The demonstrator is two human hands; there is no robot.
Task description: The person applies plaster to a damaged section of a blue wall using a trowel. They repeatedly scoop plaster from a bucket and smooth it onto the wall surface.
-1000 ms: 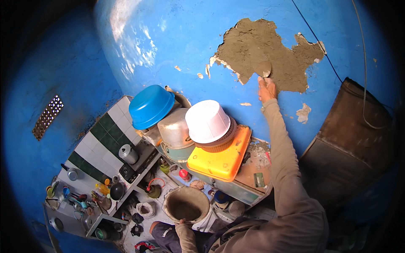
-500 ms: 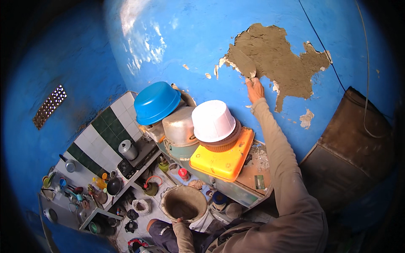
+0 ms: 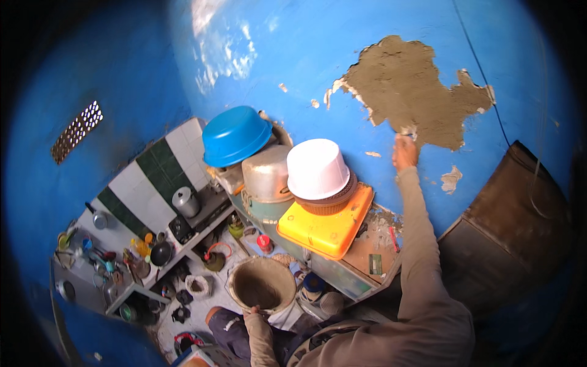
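Observation:
My right hand (image 3: 405,153), arm stretched forward, is closed round the handle of a trowel (image 3: 408,131). Its blade is blurred and lies against the lower edge of a brown mortar patch (image 3: 403,79) on the blue wall. White chipped edges show along the patch's left side. Low in front of me, my left hand (image 3: 252,313) grips the near rim of a bucket (image 3: 235,282), with wet grey-brown mortar inside. Part of the left hand's fingers is hidden by the rim.
A cabinet holds a blue basin (image 3: 236,136), an aluminium pot (image 3: 266,174), a white tub (image 3: 315,170) and an orange tray (image 3: 324,229). A brown panel (image 3: 507,214) leans at right. Kitchenware crowds a tiled counter at left; a cable (image 3: 480,67) hangs down the wall.
My right hand and trowel have moved down and right along the patch, from its left edge to its lower edge. The left hand stays on the bucket; the view has shifted slightly.

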